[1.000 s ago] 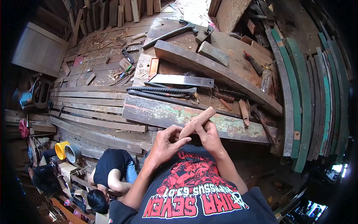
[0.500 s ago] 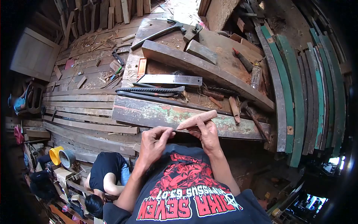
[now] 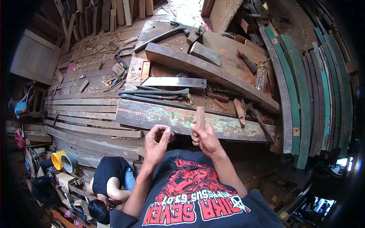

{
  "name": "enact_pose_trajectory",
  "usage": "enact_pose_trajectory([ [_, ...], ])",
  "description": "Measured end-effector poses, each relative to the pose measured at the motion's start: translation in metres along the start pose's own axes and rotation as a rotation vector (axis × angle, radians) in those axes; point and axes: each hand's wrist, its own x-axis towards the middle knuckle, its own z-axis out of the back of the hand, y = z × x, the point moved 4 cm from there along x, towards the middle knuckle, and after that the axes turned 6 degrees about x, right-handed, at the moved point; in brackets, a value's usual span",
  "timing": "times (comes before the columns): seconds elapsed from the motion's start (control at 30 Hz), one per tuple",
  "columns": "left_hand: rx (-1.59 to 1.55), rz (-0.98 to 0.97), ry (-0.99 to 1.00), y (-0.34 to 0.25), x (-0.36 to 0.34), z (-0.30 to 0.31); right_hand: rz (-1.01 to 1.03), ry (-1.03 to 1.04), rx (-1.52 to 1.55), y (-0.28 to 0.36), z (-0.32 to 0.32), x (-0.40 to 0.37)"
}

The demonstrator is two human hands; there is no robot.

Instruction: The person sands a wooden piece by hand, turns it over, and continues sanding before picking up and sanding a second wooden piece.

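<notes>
In my right hand point(image 3: 205, 138) is a short tapered piece of wood point(image 3: 200, 116), gripped with its blunt end pointing up and away from me. The fingers cover its lower part, so the pointed end is hidden. My left hand point(image 3: 156, 142) is apart from it, to the left, fingers curled in and thumb close to the index finger; nothing shows between them. Just beyond both hands lies a thick plank point(image 3: 167, 117) with flaking green paint. A try square point(image 3: 173, 81) and a ridged dark rod point(image 3: 152, 92) rest behind it.
A heavy beam point(image 3: 213, 72) crosses the work surface. Around it lie a claw hammer point(image 3: 161, 36), a wooden block point(image 3: 205, 54), a clear bottle point(image 3: 261, 76) and another hammer point(image 3: 262, 123). Green planks point(image 3: 298, 95) stand at right. At lower left a person point(image 3: 110, 178) bends over.
My right hand has turned the wood piece from slanting leftward to upright. My left hand has drawn back from its pointed tip, and the hands are now further apart.
</notes>
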Motion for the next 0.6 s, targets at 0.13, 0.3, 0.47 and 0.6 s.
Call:
enact_pose_trajectory([
  [0.13, -0.1, 0.054, 0.048, -0.002, -0.004, -0.011, -0.001, 0.187, -0.379, 0.009, -0.022, -0.007],
  [0.3, 0.029, -0.022, 0.164, 0.008, -0.004, -0.006, 0.249, 0.278, -0.745, 0.001, -0.039, -0.01],
  [0.47, -0.15, 0.118, 0.225, 0.0, -0.008, 0.001, 0.087, 0.282, -0.95, 0.012, -0.031, -0.011],
  [0.6, -0.295, 0.126, 0.158, 0.003, -0.006, 0.009, 0.176, 0.253, -0.808, 0.021, -0.024, -0.012],
])
